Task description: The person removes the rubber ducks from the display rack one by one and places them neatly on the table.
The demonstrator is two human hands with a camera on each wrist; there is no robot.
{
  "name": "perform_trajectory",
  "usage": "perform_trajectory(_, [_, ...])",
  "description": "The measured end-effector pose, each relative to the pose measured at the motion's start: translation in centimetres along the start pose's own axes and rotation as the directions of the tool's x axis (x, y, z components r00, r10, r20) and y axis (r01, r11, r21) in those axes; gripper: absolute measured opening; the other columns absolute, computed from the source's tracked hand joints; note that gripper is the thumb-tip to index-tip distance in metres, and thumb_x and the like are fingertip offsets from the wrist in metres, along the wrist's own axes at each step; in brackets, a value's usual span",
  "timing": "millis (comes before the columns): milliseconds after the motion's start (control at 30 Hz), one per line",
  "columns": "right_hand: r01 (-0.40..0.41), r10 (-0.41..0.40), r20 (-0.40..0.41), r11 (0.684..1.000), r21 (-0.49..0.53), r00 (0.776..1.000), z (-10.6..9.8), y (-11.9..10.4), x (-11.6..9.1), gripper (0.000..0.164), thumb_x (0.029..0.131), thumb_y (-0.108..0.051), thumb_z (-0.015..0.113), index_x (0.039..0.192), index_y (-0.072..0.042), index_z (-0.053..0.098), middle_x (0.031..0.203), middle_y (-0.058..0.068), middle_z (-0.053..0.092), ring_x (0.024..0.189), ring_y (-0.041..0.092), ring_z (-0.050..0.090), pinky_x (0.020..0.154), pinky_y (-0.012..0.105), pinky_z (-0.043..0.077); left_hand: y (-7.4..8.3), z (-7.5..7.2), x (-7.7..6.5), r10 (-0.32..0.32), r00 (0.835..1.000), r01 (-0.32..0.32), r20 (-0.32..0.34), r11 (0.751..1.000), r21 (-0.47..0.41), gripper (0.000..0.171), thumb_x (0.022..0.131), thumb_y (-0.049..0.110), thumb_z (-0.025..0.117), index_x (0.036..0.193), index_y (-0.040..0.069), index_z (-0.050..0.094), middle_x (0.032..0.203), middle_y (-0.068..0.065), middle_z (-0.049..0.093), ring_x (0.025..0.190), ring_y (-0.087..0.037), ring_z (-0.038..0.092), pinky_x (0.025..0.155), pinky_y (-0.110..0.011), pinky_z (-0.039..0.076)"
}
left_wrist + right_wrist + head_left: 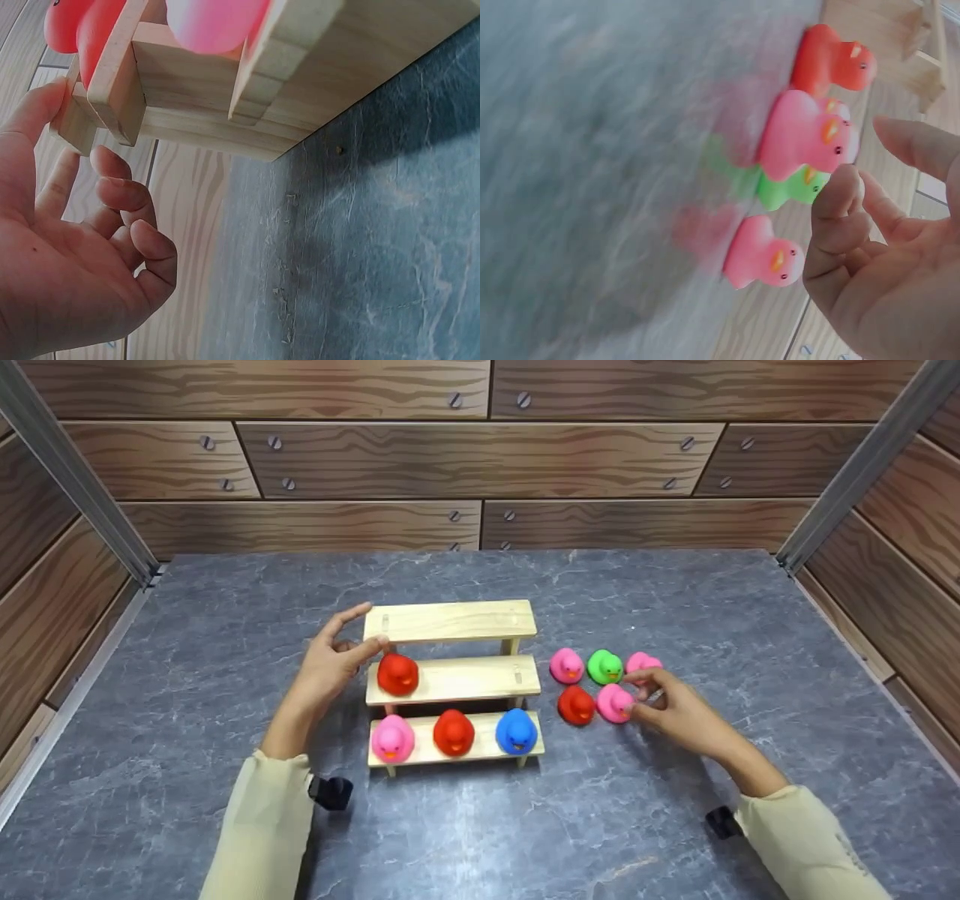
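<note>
A three-step wooden display stand (450, 681) stands on the table. My left hand (330, 652) holds the left end of its top step, thumb at the front edge and index finger at the back corner. On the middle step sits a red rubber duck (397, 674); the bottom step carries a pink duck (393, 739), a red duck (454, 733) and a blue duck (517, 731). My right hand (675, 711) hovers beside a pink duck (799, 135) in the group right of the stand, thumb and index finger spread apart.
Around that pink duck stand a red duck (577, 705), a green duck (605, 667), a pink duck (566, 665) and another pink duck (643, 661) partly behind my right fingers. Wood-patterned walls (480, 457) enclose the grey marbled tabletop (442, 840) at the back and sides.
</note>
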State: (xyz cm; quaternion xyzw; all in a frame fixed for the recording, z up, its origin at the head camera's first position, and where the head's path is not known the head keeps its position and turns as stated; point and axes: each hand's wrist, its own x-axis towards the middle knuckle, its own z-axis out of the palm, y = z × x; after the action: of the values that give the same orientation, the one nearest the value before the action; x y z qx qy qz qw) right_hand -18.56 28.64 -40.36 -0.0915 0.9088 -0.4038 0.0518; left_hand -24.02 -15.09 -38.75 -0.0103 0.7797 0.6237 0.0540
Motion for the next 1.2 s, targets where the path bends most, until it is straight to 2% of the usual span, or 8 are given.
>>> perform_trajectory(167, [0.001, 0.0, -0.067, 1.0, 0.013, 0.998, 0.3, -0.9, -0.1, 0.035, 0.089, -0.003, 0.064, 0.121, 0.006, 0.053, 0.098, 0.015, 0.053, 0.072, 0.011, 0.051, 0.06, 0.019, 0.043, -0.1, 0.0, 0.1, -0.002, 1.0, 0.002, -0.004, 1.0, -0.001, 0.063, 0.089, 0.032, 0.07, 0.145, 0.025, 0.042, 0.075, 0.006, 0.06, 0.06, -0.006, 0.037, 0.057, -0.021, 0.031])
perform_trajectory(367, [0.032, -0.027, -0.089, 0.998, 0.057, 0.996, 0.7, -2.2, -0.1, 0.037, 0.091, -0.006, 0.064, 0.124, 0.006, 0.053, 0.099, 0.012, 0.052, 0.075, 0.01, 0.05, 0.063, 0.018, 0.043, 0.1, 0.0, 0.0, -0.008, 1.0, 0.008, -0.007, 1.0, -0.003, 0.064, 0.089, 0.032, 0.07, 0.146, 0.024, 0.041, 0.079, 0.005, 0.064, 0.062, -0.007, 0.039, 0.059, -0.022, 0.032])
perform_trajectory(533, [0.064, -0.056, -0.063, 0.989, 0.136, 0.996, 1.3, -3.6, -0.2, 0.036, 0.091, -0.003, 0.063, 0.124, 0.009, 0.053, 0.099, 0.013, 0.052, 0.074, 0.007, 0.051, 0.065, 0.018, 0.045, 0.0, 0.0, 0.1, -0.003, 1.0, 0.003, -0.007, 1.0, -0.007, 0.064, 0.089, 0.032, 0.07, 0.146, 0.024, 0.041, 0.078, 0.005, 0.064, 0.06, -0.006, 0.038, 0.057, -0.022, 0.031])
perform_trajectory(767, [0.056, -0.054, -0.016, 0.974, 0.218, 0.998, 2.5, -4.9, 0.1, 0.04, 0.09, -0.005, 0.064, 0.126, 0.007, 0.051, 0.099, 0.014, 0.054, 0.075, 0.007, 0.054, 0.065, 0.019, 0.047, 0.1, 0.0, 0.0, -0.001, 1.0, 0.001, -0.009, 1.0, -0.008, 0.064, 0.089, 0.032, 0.07, 0.145, 0.024, 0.042, 0.076, 0.004, 0.063, 0.059, -0.006, 0.038, 0.056, -0.021, 0.031])
perform_trajectory(1000, [0.057, -0.067, 0.026, 0.96, 0.274, 0.997, 3.7, -6.2, 0.3, 0.045, 0.091, -0.007, 0.064, 0.131, 0.006, 0.048, 0.107, 0.017, 0.051, 0.085, 0.011, 0.054, 0.071, 0.019, 0.047, 0.0, 0.1, 0.0, 0.0, 1.0, 0.0, -0.006, 1.0, -0.018, 0.063, 0.089, 0.03, 0.07, 0.145, 0.023, 0.042, 0.076, 0.005, 0.063, 0.06, -0.006, 0.038, 0.057, -0.021, 0.031])
perform_trajectory(1200, [0.046, -0.068, 0.056, 0.943, 0.329, 0.996, 4.5, -7.6, 0.5, 0.052, 0.09, -0.008, 0.066, 0.135, 0.003, 0.043, 0.105, 0.011, 0.05, 0.086, 0.014, 0.053, 0.072, 0.019, 0.047, 0.0, 0.1, -0.1, 0.008, 1.0, -0.008, -0.003, 1.0, -0.029, 0.063, 0.09, 0.03, 0.069, 0.146, 0.022, 0.041, 0.074, 0.007, 0.062, 0.058, -0.005, 0.036, 0.055, -0.021, 0.03])
